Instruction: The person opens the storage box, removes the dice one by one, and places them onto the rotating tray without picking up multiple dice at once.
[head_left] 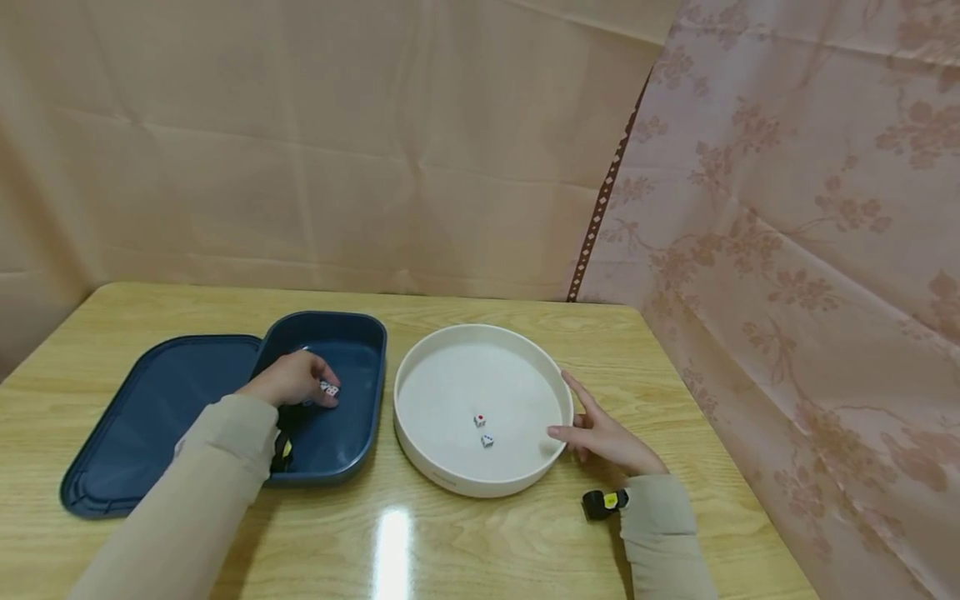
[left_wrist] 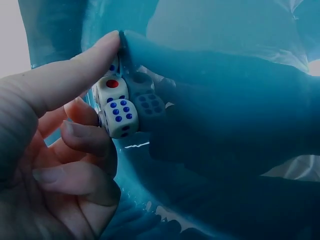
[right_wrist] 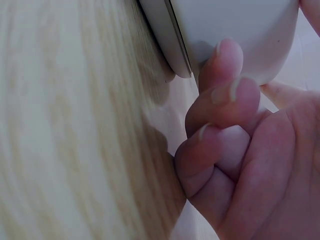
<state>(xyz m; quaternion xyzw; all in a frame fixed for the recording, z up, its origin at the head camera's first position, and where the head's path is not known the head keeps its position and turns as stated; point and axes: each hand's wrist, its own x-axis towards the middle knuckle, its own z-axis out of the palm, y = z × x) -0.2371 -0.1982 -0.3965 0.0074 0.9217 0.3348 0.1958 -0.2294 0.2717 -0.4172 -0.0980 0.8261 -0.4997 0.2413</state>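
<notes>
My left hand [head_left: 294, 380] reaches down into a deep blue plastic box [head_left: 358, 429]. Between its thumb and fingers it pinches a short row of white dice [left_wrist: 120, 119], close against the box's glossy floor, which mirrors them. One die shows a red dot and another six blue dots; the thumb partly hides a third. Over on the right, my right hand [head_left: 613, 440] grips the side of a round white tray [head_left: 442, 379], thumb over the rim and curled fingers [right_wrist: 222, 102] against the outer wall. Inside that tray lie a red-dotted die [head_left: 480, 421] and a blue-dotted die [head_left: 487, 441].
A flat blue lid [head_left: 161, 417] lies left of the box, partly under its side. Everything stands on a wooden table [head_left: 480, 550]. Behind it hangs a beige curtain [head_left: 337, 167], with a floral pink cloth [head_left: 810, 250] along the right.
</notes>
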